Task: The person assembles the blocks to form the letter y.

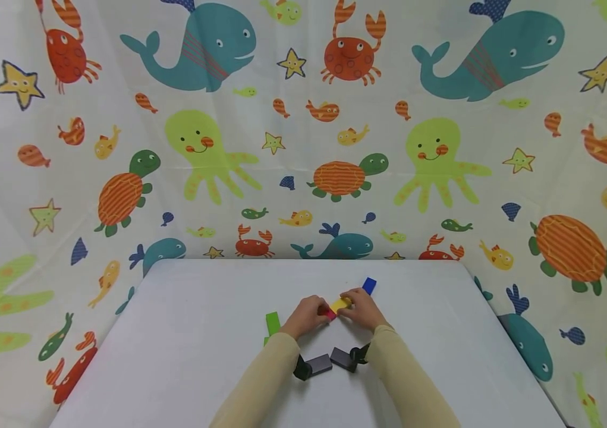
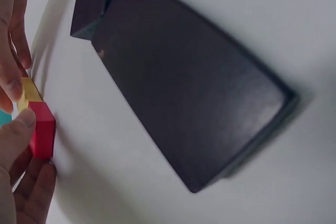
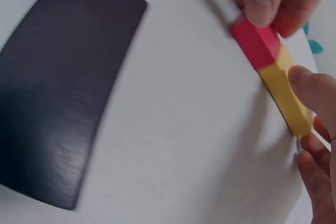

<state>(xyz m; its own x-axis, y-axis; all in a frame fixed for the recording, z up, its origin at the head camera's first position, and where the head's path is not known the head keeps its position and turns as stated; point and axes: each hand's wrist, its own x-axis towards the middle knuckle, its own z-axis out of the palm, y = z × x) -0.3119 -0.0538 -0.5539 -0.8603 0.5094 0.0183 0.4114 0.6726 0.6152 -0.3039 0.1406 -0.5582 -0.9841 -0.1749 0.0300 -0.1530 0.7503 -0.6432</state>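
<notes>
My left hand (image 1: 305,317) pinches a red block (image 3: 257,45) between thumb and fingers. The right hand (image 1: 364,309) grips a yellow block (image 3: 286,98) the same way, thumb on its near side. End to end, the red and yellow blocks meet on the white table (image 1: 201,333), seen in both wrist views. Just beyond the right hand's fingers lies a blue block (image 1: 369,286). A green block (image 1: 273,324) sits left of the left hand, with part of another green piece (image 1: 266,341) showing beside the left sleeve.
Two dark grey blocks (image 1: 319,364) lie between the wrists, close to each other at an angle; one dark block (image 2: 189,82) looms large in the left wrist view. A cloth printed with sea animals (image 1: 292,178) hangs behind and beside the table.
</notes>
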